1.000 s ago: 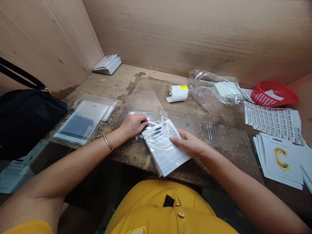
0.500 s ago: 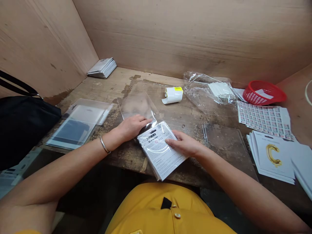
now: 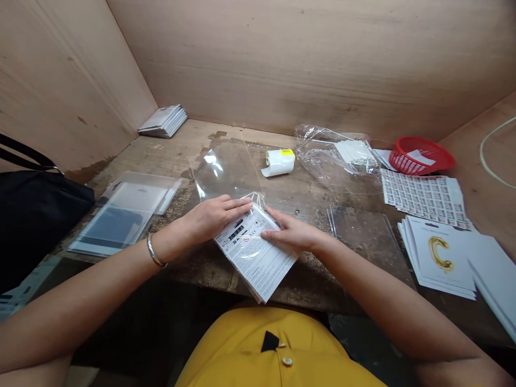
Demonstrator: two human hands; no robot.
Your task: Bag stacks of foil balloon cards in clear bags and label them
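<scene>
A clear plastic packet (image 3: 264,263) holds a white card, its printed back facing up, with a hanging slot at the top. It lies tilted at the table's near edge. My right hand (image 3: 292,230) grips its right side, thumb on the face and the other fingers partly hidden at the edge. Across the packet's top left corner my left hand (image 3: 215,217) lies flat with fingers stretched out, touching creased clear film. Its thumb is hidden. Just beyond the hands, a clear plastic sleeve (image 3: 226,166) rests on the table.
Behind stand a white label roll (image 3: 279,163), a plastic bag of white sticks (image 3: 357,156) and a red basket (image 3: 423,157). Sticker sheets (image 3: 427,198) and letter-C cards (image 3: 441,258) lie right. At left are sleeved cards (image 3: 121,212), a card stack (image 3: 163,121) and a black bag (image 3: 40,215).
My left hand has come down onto the packet's top edge, and clear film now bunches there. My right hand has shifted up toward the packet's top. The view has turned slightly.
</scene>
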